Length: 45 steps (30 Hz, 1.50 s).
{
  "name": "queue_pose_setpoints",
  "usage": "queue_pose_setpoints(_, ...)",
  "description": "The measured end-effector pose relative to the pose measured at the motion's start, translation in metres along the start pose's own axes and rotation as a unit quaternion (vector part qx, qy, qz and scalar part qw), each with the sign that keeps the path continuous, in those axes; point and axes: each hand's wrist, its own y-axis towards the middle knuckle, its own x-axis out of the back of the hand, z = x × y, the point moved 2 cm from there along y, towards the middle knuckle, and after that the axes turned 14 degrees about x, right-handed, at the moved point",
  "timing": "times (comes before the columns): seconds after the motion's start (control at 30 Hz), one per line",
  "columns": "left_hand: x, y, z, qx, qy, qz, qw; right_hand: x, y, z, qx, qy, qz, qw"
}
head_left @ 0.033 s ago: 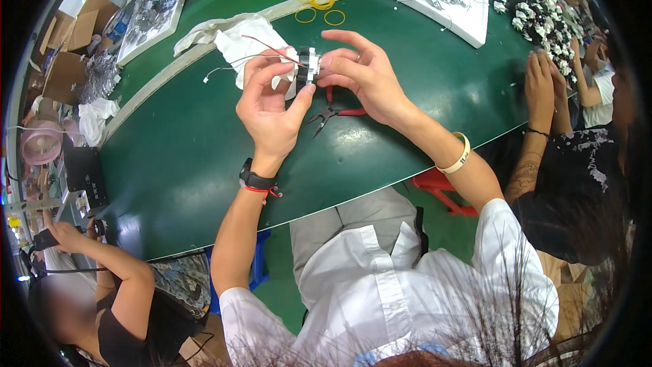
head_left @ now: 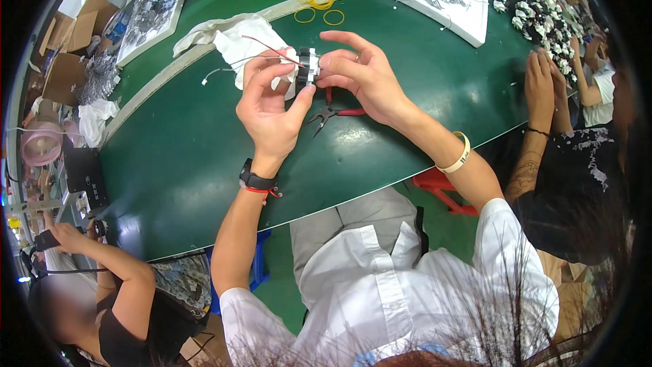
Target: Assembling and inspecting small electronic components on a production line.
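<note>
Left hand (head_left: pixel 272 112) was raised above the green bench (head_left: pixel 190 163), fingers curled, thumb and forefinger pinched on a small black-and-white motor part (head_left: pixel 307 64); right hand (head_left: pixel 363 75) gripped the same part from the opp. side, thumb and fingertips closed on it, other fingers spread. Part was held in the air between both hands, over the bench's middle, w/ thin red and white wires (head_left: pixel 261 51) trailing off to the left.

Bench ran diagonally, far edge marked by a pale strip. White foam tray (head_left: pixel 468 17) of metal parts sat at the far right corner; a second tray (head_left: pixel 153 17) lay beyond the far edge, left. White cloth (head_left: pixel 231 37) lay near the far edge, just behind the hands. Red-handled pliers (head_left: pixel 333 114) rested on the bench under the right hand. Yellow rubber bands (head_left: pixel 318 3) lay at the far edge. Black wristwatch (head_left: pixel 257 180) on left wrist, pale band (head_left: pixel 456 156) on right. Two other persons' arms showed at the right and lower-left rims.
</note>
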Motion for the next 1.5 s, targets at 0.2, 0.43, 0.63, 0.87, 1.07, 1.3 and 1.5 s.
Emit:
queue_pose_setpoints(0.2, -0.001, -0.002, 0.001, -0.021, 0.04, -0.002, 0.999, 0.004, 0.0, -0.002, -0.064, 0.063, -0.016, 0.996)
queue_pose_setpoints(0.43, -0.002, -0.002, 0.001, -0.023, 0.032, 0.009, 0.999, 0.005, -0.001, -0.003, -0.065, 0.071, -0.014, 0.995)
queue_pose_setpoints(0.63, 0.0, -0.003, 0.002, -0.024, 0.073, 0.026, 0.997, 0.004, -0.002, -0.002, -0.063, 0.079, -0.025, 0.995)
queue_pose_setpoints(0.87, 0.0, 0.0, 0.001, -0.003, 0.021, 0.004, 1.0, 0.002, 0.001, -0.002, -0.05, 0.071, -0.017, 0.996)
queue_pose_setpoints(1.07, 0.036, 0.02, -0.016, 0.233, -0.175, -0.098, 0.952, 0.005, 0.004, -0.001, -0.056, 0.05, -0.023, 0.997)
queue_pose_setpoints(1.3, 0.17, 0.016, -0.048, 0.342, -0.032, -0.141, 0.928, 0.001, -0.002, 0.002, -0.01, -0.073, 0.051, 0.996)
queue_pose_setpoints(1.5, 0.28, -0.002, -0.071, 0.41, 0.145, -0.188, 0.881, 0.0, -0.003, 0.0, 0.004, -0.111, 0.079, 0.991)
